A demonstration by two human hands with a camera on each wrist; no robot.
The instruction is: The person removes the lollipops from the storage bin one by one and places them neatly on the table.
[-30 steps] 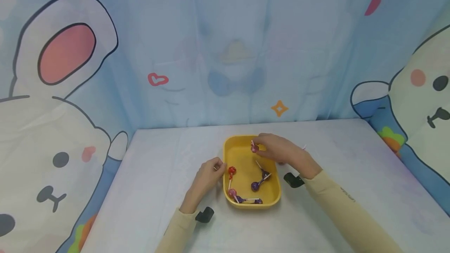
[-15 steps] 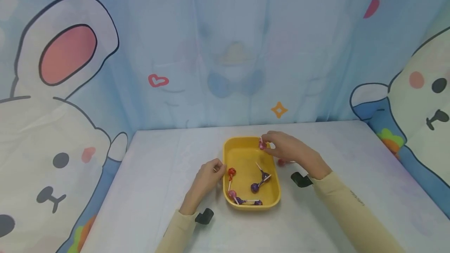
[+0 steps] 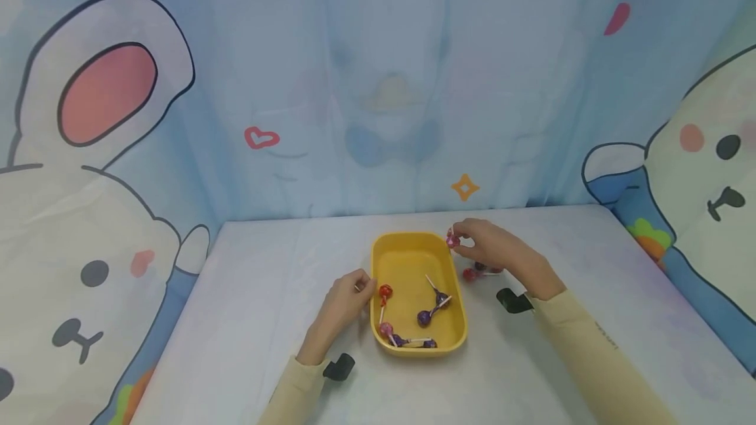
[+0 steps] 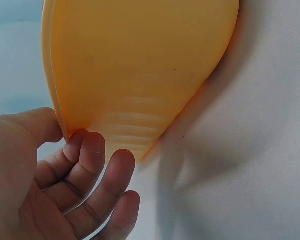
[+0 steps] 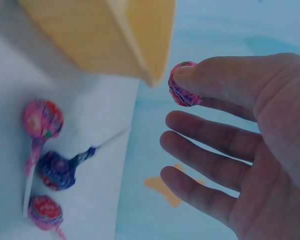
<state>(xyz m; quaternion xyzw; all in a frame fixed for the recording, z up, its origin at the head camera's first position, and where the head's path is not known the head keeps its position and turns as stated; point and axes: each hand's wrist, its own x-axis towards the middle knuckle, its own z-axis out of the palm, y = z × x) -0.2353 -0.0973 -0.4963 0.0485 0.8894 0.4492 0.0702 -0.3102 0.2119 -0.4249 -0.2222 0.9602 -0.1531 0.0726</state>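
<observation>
A yellow plastic tray stands on the white table. My left hand pinches its left rim between thumb and fingers, as the left wrist view shows closely. Between the thumb and index finger of my right hand is a pink-wrapped lollipop, just beyond the tray's upper right rim. The other right fingers are extended. Inside the tray lie a red lollipop, a pink one and several purple ones.
Below my right hand, beside the tray, lie a pink lollipop, a dark blue one and another pink one. A cartoon-printed curtain hangs behind the table and along its sides.
My right hand has carried the pink lollipop rightward, from above the tray's inside to past its right rim. Lollipops beneath that hand have come into view. My left hand stays on the rim.
</observation>
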